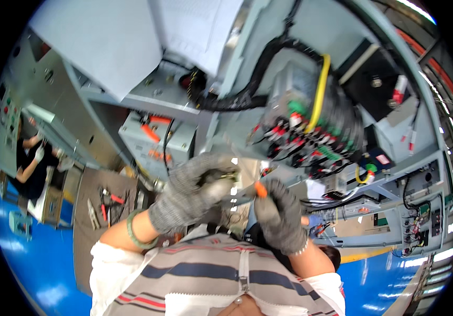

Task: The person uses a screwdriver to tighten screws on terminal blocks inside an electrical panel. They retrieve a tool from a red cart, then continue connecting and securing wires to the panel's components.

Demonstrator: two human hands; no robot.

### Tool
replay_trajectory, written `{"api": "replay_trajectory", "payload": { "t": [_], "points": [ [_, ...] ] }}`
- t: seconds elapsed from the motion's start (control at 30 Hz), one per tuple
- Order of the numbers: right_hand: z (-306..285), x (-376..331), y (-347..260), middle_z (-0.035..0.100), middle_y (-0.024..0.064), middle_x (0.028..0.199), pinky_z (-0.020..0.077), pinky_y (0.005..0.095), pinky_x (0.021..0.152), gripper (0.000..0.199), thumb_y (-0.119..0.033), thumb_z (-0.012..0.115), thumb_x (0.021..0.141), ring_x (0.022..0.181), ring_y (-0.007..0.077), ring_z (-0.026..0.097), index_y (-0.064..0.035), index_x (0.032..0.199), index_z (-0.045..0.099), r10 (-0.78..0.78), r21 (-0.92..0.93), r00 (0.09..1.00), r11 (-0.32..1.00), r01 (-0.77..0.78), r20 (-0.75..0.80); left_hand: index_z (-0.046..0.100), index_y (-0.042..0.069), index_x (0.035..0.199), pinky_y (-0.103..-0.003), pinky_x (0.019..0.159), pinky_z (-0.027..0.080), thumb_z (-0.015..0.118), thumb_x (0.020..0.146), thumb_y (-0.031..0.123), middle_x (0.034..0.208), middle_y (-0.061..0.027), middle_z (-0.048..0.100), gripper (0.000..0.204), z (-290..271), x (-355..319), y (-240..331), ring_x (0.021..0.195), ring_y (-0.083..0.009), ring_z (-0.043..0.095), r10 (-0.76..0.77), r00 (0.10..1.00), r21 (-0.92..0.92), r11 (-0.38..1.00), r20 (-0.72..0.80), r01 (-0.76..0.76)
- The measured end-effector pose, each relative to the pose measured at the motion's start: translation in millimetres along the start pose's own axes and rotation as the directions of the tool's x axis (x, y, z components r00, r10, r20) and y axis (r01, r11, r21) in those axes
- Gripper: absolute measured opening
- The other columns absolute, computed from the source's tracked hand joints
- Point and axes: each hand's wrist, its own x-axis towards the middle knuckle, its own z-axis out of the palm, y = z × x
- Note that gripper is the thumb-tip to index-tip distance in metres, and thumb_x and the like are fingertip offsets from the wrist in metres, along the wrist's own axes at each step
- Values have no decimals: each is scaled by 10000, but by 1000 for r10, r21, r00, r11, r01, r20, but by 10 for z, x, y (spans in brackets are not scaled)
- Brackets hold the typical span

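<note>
My left hand [192, 189], in a grey knit glove, is closed with its thumb against curled fingers. Small metallic bits show at its fingertips, too blurred to name. My right hand [281, 218], gloved alike, pinches a small piece with an orange end [260, 189]; its kind cannot be made out. Both hands are close together but apart, in front of my chest. Beyond them, inside a grey cabinet, is a terminal block assembly [310, 126] with red, black and green wire ends and a yellow band. Neither hand touches it.
White paper sheets [100, 47] hang at upper left. Orange-handled pliers [150, 131] rest on a grey box [158, 145]. Red-handled tools [114, 198] lie on a brown bench [86, 221]. A black cable bundle [237, 100] crosses the cabinet. A co-worker [36, 166] is far left; another person's blue-gloved hand [315, 220] shows at right.
</note>
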Motion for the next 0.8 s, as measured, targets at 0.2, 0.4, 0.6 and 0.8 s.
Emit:
{"api": "replay_trajectory", "payload": {
  "t": [0.2,0.4,0.6,0.8],
  "points": [
    [-795,-141,-1026,600,84,842,475,309,684,138,-36,606,866,740,196,582,-36,1004,617,-304,-193,951,937,290,-47,641,34,1138,-354,948,545,648,931,10,1206,-148,692,209,-321,346,544,1096,-203,666,340,937,-274,896,-85,-350],
    [-1258,673,-1397,642,68,991,548,311,792,385,-121,859,711,873,221,633,-81,1048,676,-774,-987,630,52,149,55,638,17,1136,-280,836,562,604,970,76,1002,-66,687,180,-170,1382,998,903,-119,663,634,770,57,773,-68,-631],
    [-1232,937,-1323,532,77,1379,534,417,941,853,-249,866,601,1179,304,559,-238,1398,561,-598,-977,787,-211,27,151,630,23,1144,-319,908,548,635,974,146,991,-106,697,210,121,1919,1039,955,-171,672,636,771,164,758,29,-631],
    [-1251,1023,-1530,521,108,1398,505,426,1022,847,-149,812,664,1235,324,541,-266,1445,505,-333,-947,907,-270,172,260,641,58,1153,-386,918,552,621,982,241,1014,-142,704,251,173,2039,997,987,-274,699,594,803,315,755,42,-575]
  ]
}}
